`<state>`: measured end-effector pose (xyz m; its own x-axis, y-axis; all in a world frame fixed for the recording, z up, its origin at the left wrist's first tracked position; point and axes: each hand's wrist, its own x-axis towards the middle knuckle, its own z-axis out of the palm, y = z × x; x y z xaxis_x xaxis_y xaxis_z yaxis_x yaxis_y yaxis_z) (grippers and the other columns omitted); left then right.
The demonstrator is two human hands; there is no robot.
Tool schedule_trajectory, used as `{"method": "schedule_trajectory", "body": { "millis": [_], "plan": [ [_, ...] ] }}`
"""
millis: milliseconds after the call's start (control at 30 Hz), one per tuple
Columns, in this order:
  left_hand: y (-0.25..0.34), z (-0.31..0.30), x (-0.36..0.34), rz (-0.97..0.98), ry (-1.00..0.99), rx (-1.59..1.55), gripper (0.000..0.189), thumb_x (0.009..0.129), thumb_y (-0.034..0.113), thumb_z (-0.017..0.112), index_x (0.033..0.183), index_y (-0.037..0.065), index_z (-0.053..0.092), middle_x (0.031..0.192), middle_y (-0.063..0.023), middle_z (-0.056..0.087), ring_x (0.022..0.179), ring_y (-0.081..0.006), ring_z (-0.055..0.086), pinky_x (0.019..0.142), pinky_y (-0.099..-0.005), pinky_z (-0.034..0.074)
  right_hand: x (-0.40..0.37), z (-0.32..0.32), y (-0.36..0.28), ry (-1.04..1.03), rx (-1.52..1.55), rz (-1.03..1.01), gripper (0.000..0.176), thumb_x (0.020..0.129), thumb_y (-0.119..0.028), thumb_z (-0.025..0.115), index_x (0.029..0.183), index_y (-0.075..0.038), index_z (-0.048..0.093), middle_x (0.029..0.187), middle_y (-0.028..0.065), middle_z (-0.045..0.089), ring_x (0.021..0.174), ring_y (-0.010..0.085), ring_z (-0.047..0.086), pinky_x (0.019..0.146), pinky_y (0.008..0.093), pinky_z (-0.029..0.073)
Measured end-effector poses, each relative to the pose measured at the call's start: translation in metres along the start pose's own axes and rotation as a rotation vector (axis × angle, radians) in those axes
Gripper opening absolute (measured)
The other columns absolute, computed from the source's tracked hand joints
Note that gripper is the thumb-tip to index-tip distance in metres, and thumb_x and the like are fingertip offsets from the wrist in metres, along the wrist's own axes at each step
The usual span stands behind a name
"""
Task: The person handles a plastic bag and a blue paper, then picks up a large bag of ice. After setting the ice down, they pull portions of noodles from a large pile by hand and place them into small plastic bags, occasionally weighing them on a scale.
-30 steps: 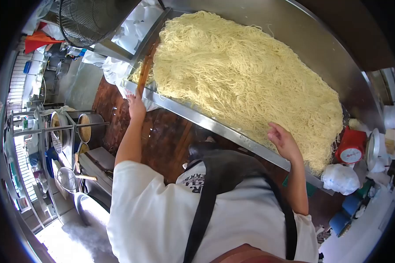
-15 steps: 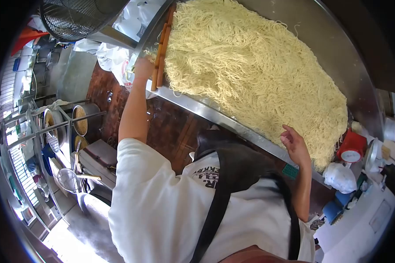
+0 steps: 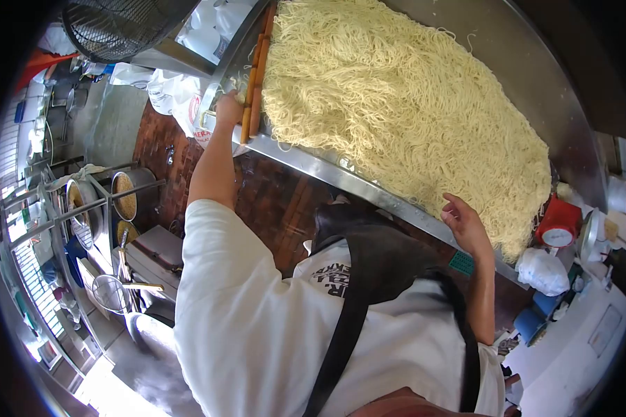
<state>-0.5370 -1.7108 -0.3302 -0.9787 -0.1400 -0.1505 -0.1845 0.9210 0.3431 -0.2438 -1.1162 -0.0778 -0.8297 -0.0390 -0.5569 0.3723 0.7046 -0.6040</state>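
A large heap of pale yellow noodles [image 3: 396, 104] lies in a wide metal tray [image 3: 306, 164]. Two wooden sticks [image 3: 256, 76] stand along the heap's left side. Just left of the sticks, my left hand [image 3: 229, 109] is over the tray's left corner, near a few loose noodle scraps; its fingers are partly hidden, and whether it holds anything does not show. My right hand [image 3: 462, 221] hovers at the tray's front edge by the lower right of the noodles, fingers apart and slightly curled, holding nothing.
A wire basket [image 3: 115, 28] hangs at the upper left above white plastic bags [image 3: 177, 97]. Pots [image 3: 126, 194] and a strainer [image 3: 111, 293] are on the left. At the right are a red scale [image 3: 558, 226], a white plastic bag [image 3: 541, 271] and a blue container [image 3: 528, 323].
The view has shifted slightly. My left hand stays at the tray's left corner, and my right hand has moved little beside the noodles.
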Motion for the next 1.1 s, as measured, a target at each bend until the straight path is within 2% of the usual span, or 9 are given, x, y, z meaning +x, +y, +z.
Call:
{"method": "schedule_trajectory", "body": {
  "millis": [133,233,400,533,667,867,967,1033,1100],
  "plan": [
    [-0.003,-0.028,0.017,0.043,0.133,-0.304,0.047,0.077,0.027,0.071,0.115,-0.001,0.065,0.102,-0.0289,0.068,0.093,-0.0405,0.068,0.080,-0.0477,0.054,-0.002,0.002,-0.005,-0.007,-0.001,-0.009,0.044,0.094,-0.017,0.066,0.134,-0.005,0.054,0.101,0.0127,0.065,0.086,0.0248,0.064,0.079,0.0357,0.053],
    [0.081,-0.124,-0.023,0.022,0.115,-0.725,0.046,0.079,0.015,0.072,0.119,-0.006,0.062,0.087,-0.0073,0.068,0.069,-0.0120,0.059,0.062,-0.0264,0.049,0.002,0.002,-0.013,0.002,0.003,-0.065,0.044,0.094,-0.017,0.066,0.134,-0.005,0.054,0.100,0.0125,0.065,0.086,0.0243,0.064,0.080,0.0356,0.053],
    [0.208,-0.224,-0.091,0.208,-0.041,-1.193,0.044,0.081,0.002,0.063,0.124,-0.005,0.060,0.096,-0.0045,0.069,0.081,-0.0093,0.062,0.073,-0.0235,0.049,0.036,0.013,-0.055,0.042,0.113,-0.296,0.047,0.097,-0.021,0.063,0.139,-0.006,0.050,0.113,0.0135,0.064,0.102,0.0236,0.063,0.089,0.0349,0.051],
    [0.297,-0.242,-0.145,0.308,-0.186,-1.271,0.043,0.079,-0.004,0.060,0.122,-0.005,0.061,0.100,-0.0040,0.069,0.086,-0.0105,0.063,0.078,-0.0246,0.050,0.101,0.030,-0.099,0.136,0.767,-0.307,0.054,0.104,-0.038,0.048,0.147,-0.006,0.040,0.138,0.0139,0.054,0.127,0.0232,0.052,0.103,0.0358,0.043],
    [0.380,-0.221,-0.189,0.406,-0.391,-1.393,0.045,0.079,-0.004,0.059,0.124,-0.007,0.057,0.103,-0.0053,0.069,0.088,-0.0109,0.063,0.079,-0.0239,0.050,0.158,0.038,-0.108,0.140,1.323,-0.207,0.060,0.106,-0.049,0.029,0.150,-0.010,0.035,0.144,0.0159,0.047,0.135,0.0315,0.043,0.109,0.0486,0.040],
    [0.455,-0.132,-0.235,0.505,-0.547,-1.181,0.041,0.081,-0.001,0.061,0.122,-0.003,0.059,0.095,-0.0052,0.068,0.079,-0.0095,0.061,0.073,-0.0232,0.050,0.091,0.024,-0.050,0.044,1.829,-0.276,0.068,0.102,-0.061,0.021,0.143,-0.011,0.043,0.134,0.0146,0.055,0.121,0.0329,0.057,0.099,0.0584,0.047],
    [0.480,-0.078,-0.261,0.536,-0.664,-0.775,0.042,0.081,0.004,0.064,0.122,-0.003,0.059,0.102,-0.0143,0.068,0.085,-0.0190,0.064,0.076,-0.0296,0.051,0.052,0.025,-0.012,0.074,1.927,-0.423,0.064,0.102,-0.061,0.028,0.138,-0.012,0.048,0.125,0.0114,0.060,0.117,0.0288,0.058,0.097,0.0545,0.048],
    [0.495,-0.033,-0.283,0.897,-0.494,-0.414,0.048,0.080,0.009,0.067,0.125,-0.003,0.057,0.114,-0.0210,0.063,0.099,-0.0285,0.062,0.084,-0.0376,0.050,0.061,0.041,0.021,0.248,2.019,-0.427,0.056,0.100,-0.058,0.044,0.131,-0.013,0.054,0.118,0.0088,0.063,0.111,0.0260,0.060,0.093,0.0477,0.050],
    [0.515,0.001,-0.307,1.170,-0.441,-0.193,0.056,0.078,0.012,0.070,0.130,-0.002,0.053,0.126,-0.0256,0.057,0.112,-0.0364,0.056,0.093,-0.0442,0.047,0.035,0.044,0.042,0.458,1.968,-0.162,0.047,0.096,-0.050,0.058,0.124,-0.012,0.060,0.115,0.0070,0.063,0.106,0.0241,0.061,0.090,0.0414,0.050]
  ]
}}
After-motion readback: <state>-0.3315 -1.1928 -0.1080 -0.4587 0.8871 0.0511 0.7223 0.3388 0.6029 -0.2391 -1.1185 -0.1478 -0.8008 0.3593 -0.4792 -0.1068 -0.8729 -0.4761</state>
